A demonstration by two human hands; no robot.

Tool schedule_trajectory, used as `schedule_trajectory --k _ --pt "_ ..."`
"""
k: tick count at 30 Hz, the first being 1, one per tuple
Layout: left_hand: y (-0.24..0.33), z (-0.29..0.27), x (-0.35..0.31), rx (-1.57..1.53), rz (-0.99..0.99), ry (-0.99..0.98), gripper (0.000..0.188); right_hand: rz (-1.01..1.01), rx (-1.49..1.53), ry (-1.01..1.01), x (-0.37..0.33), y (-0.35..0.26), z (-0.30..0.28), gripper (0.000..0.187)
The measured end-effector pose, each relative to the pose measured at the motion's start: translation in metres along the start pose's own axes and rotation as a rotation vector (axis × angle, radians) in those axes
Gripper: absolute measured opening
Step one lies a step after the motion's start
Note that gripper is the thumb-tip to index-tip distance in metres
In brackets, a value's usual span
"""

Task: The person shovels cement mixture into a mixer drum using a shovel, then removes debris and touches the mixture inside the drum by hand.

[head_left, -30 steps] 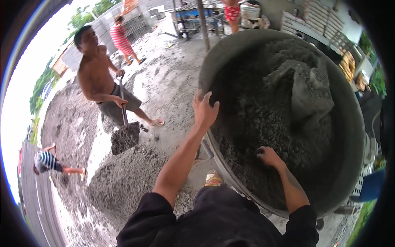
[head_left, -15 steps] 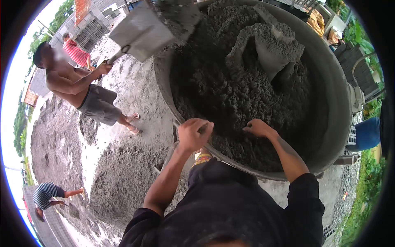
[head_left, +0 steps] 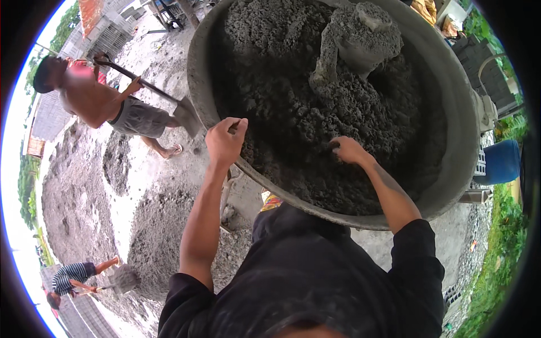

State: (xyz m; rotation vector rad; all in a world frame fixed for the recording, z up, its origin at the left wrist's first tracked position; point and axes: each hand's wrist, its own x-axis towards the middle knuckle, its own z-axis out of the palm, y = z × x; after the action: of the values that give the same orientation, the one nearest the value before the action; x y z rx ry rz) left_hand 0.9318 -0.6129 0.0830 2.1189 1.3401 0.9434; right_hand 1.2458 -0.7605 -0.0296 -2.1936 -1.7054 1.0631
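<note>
A large round mixing pan (head_left: 459, 186) stands before me, filled with dark grey, clumpy wet concrete mix (head_left: 315, 121). My left hand (head_left: 224, 145) is raised at the pan's left rim, its fingers curled toward the thumb; whatever lies in the dark gap between them is too small to name. Over the mix, inside the near part of the pan, my right hand (head_left: 350, 151) has its fingertips drawn together. Dark grey shows at those tips, and I cannot make out whether they hold a bit of mix. A mix-crusted mixer hub with an arm (head_left: 366, 42) rises from the pan's far side.
To the left, a person (head_left: 93, 98) holds a shovel (head_left: 186, 116) with its blade low beside the pan. Another person (head_left: 70, 279) bends with a loaded shovel (head_left: 124, 279) by a gravel heap (head_left: 163, 248). A blue drum (head_left: 501, 162) stands at the right.
My left hand has moved left and up along the rim; my right hand shifted slightly up. The nearer person's shovel came down from over the pan. The farther person's shovel now carries material.
</note>
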Motion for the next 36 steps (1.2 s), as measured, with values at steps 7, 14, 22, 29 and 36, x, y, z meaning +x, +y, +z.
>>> schedule_trajectory --k 7,14,22,29,36 --pt "-0.018 0.004 0.001 -0.022 0.063 0.112 0.018 -0.036 -0.044 0.076 0.008 -0.029 0.008 0.038" --pt "-0.025 -0.002 0.006 0.083 -0.015 0.031 0.026 0.023 0.037 -0.095 0.004 -0.042 -0.011 0.036" --pt "-0.068 0.002 0.017 0.057 0.184 0.018 0.024 -0.425 -0.432 0.635 -0.104 -0.096 -0.032 0.01" --pt "-0.083 -0.02 0.031 0.107 0.24 0.147 0.029 0.954 -0.463 1.294 -0.436 0.213 -0.096 0.032" --pt "-0.109 -0.001 0.156 0.31 -0.112 0.132 0.08 0.99 -0.491 1.636 -0.464 0.15 -0.044 0.057"
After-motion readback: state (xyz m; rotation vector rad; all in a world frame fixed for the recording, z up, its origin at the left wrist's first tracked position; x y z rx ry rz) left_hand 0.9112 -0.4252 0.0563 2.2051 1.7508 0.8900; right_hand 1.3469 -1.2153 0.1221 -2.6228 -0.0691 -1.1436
